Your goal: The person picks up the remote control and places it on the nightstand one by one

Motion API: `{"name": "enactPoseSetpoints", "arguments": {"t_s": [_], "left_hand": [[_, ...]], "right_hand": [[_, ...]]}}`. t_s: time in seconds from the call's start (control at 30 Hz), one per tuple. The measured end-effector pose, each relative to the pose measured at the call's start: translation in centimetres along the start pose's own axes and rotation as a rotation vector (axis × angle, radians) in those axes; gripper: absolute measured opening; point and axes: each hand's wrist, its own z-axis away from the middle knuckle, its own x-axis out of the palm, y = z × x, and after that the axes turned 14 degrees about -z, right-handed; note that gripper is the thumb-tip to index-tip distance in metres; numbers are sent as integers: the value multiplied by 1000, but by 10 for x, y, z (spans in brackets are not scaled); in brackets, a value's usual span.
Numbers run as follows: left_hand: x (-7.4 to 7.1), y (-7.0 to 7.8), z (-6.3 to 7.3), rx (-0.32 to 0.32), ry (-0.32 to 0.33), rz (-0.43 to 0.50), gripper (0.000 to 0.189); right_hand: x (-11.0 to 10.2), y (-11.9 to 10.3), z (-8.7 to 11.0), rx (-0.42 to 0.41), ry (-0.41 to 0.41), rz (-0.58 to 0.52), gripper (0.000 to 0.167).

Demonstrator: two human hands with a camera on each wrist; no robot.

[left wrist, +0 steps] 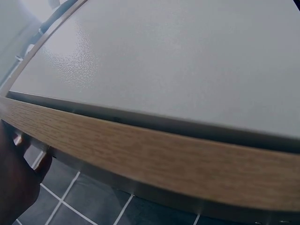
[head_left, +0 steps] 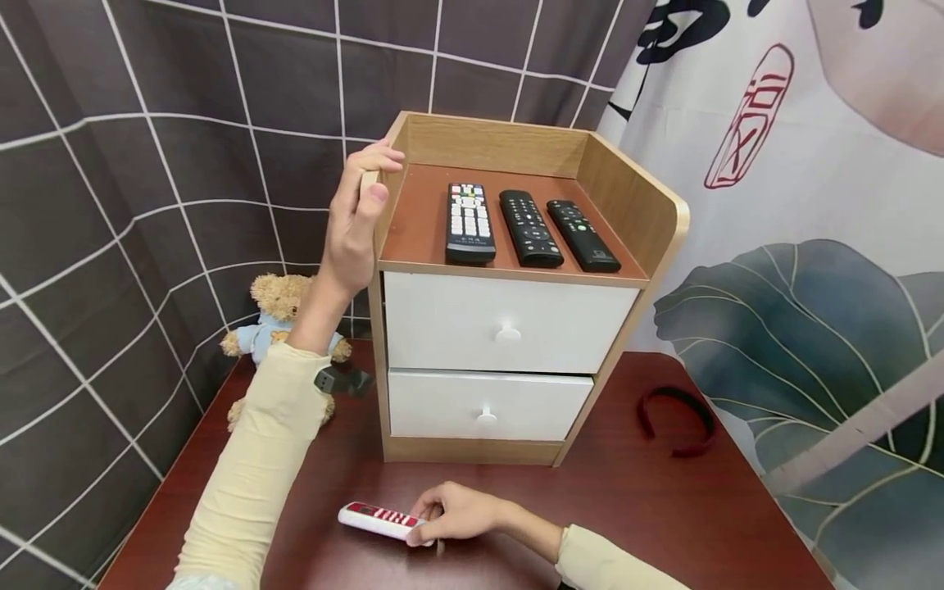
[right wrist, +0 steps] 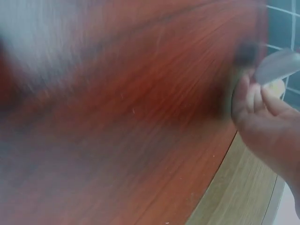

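My left hand (head_left: 354,221) grips the upper edge of the left side panel of a small wooden cabinet (head_left: 472,452), with fingers on one side and thumb on the other. In the left wrist view the fingers of that hand (left wrist: 21,178) curl at the wooden edge beside a white drawer front (left wrist: 164,61). Low over the table in front of the cabinet, my right hand (head_left: 465,512) pinches one end of a white remote control (head_left: 379,519) with a red button face. The right wrist view is blurred; there the remote's pale underside (right wrist: 277,65) shows above the hand (right wrist: 272,129).
Three dark remote controls, one with white keys (head_left: 470,221) and two all black (head_left: 531,229) (head_left: 583,236), lie on the cabinet top. Both drawers (head_left: 509,319) (head_left: 487,406) are pushed in. A teddy bear (head_left: 280,299) sits left; a dark red headband (head_left: 704,410) lies right on the table (head_left: 627,524).
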Motion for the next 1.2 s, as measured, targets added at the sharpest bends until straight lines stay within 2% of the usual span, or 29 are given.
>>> {"name": "enactPoseSetpoints", "arguments": {"t_s": [0.07, 0.1, 0.3, 0.37, 0.57, 0.7, 0.83, 0.97, 1.03, 1.1, 1.2], "left_hand": [[1, 0, 0, 4, -1, 3, 50], [1, 0, 1, 5, -2, 3, 49], [0, 0, 3, 1, -8, -6, 48], [-1, 1, 4, -3, -9, -8, 49], [-1, 0, 4, -11, -11, -3, 48], [0, 0, 5, -9, -15, -2, 48], [1, 0, 4, -10, -8, -2, 47], [1, -1, 1, -6, 5, -6, 46], [0, -1, 0, -4, 6, -5, 45], [-1, -1, -1, -2, 0, 0, 45], [-1, -1, -1, -2, -9, 2, 46]], "right_hand": [[-2, -1, 8, 44, -26, -194, 30], [-3, -3, 13, 58, -40, -257, 31], [-16, -21, 40, 54, -145, -466, 48], [-23, -33, 48, 32, -164, -468, 50], [-43, -81, 74, -138, -162, -315, 46], [-60, -121, 93, -250, -150, -331, 48], [-84, -174, 112, -329, -87, -339, 50], [-107, -232, 122, -351, 3, -431, 52], [-117, -261, 122, -373, 85, -479, 55], [-126, -290, 117, -392, 200, -508, 55], [-138, -327, 104, -415, 347, -526, 50]]}}
